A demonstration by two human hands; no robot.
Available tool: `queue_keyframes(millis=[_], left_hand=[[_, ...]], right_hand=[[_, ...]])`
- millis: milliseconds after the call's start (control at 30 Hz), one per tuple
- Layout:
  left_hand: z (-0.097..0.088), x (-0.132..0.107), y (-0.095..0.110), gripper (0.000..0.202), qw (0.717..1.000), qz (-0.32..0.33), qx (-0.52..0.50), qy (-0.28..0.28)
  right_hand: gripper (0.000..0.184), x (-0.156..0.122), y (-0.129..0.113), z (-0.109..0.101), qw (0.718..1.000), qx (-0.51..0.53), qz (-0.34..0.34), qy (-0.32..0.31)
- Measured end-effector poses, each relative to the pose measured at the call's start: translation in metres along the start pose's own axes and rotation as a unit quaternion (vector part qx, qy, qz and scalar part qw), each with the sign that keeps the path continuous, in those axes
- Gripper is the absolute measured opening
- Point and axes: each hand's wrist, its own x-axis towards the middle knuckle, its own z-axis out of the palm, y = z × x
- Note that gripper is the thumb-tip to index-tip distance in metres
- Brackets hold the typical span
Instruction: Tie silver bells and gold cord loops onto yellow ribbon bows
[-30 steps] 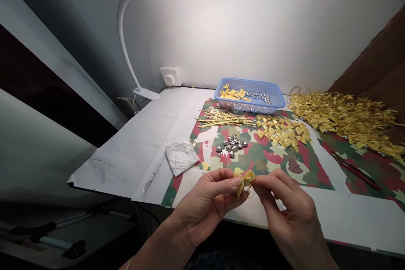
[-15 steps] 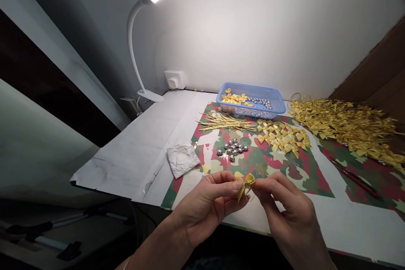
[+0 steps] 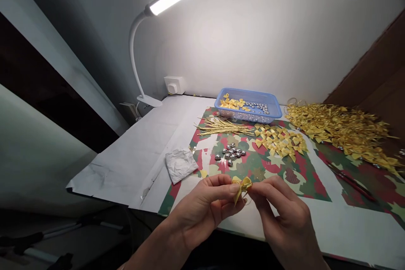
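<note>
A small yellow ribbon bow (image 3: 242, 184) is held up near the front edge of the table. My left hand (image 3: 210, 200) pinches its left side between thumb and fingers. Closed fingertips of my right hand (image 3: 281, 206) meet at the bow's right side, on a thin gold cord (image 3: 248, 200) that loops below the bow. My fingers partly hide how the cord runs. Just beyond my hands lie several silver jingle bells (image 3: 233, 154). Behind them is a bundle of thin gold cords (image 3: 223, 126), with loose yellow bows (image 3: 281, 140) spread to its right.
A blue plastic basket (image 3: 274, 112) with bows and bells stands by the wall. At right are a big heap of yellow bows (image 3: 341, 128) and red-handled scissors (image 3: 357, 185). A crumpled white paper (image 3: 180, 164) lies left, below a lit desk lamp (image 3: 134, 55).
The view has shifted slightly, so the table things sit a little lower. Both hands keep their grip at the bow, with barely any movement between them.
</note>
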Motion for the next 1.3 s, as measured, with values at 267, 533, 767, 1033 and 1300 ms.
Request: queue_keyframes(millis=[267, 533, 767, 1033, 1300], left_hand=[[0.002, 0.004, 0.0, 0.02, 1.0, 0.013, 0.024, 0.008], [0.011, 0.022, -0.001, 0.021, 0.985, 0.109, 0.133, -0.001], [0.007, 0.042, 0.005, 0.025, 0.969, 0.178, 0.171, -0.014], [0.0, 0.041, -0.003, 0.028, 0.953, 0.227, 0.192, -0.053], [-0.008, 0.039, -0.012, 0.021, 0.929, 0.269, 0.237, -0.09]], right_hand=[[0.017, 0.001, -0.002, 0.004, 0.999, 0.004, 0.031, 0.022], [0.002, -0.004, 0.012, 0.018, 0.98, 0.079, 0.174, 0.056], [0.031, -0.006, 0.036, 0.007, 0.971, 0.088, 0.212, 0.066], [0.033, 0.01, 0.032, 0.001, 0.973, 0.129, 0.188, 0.032], [0.017, 0.016, 0.012, 0.002, 0.992, 0.043, 0.12, -0.011]])
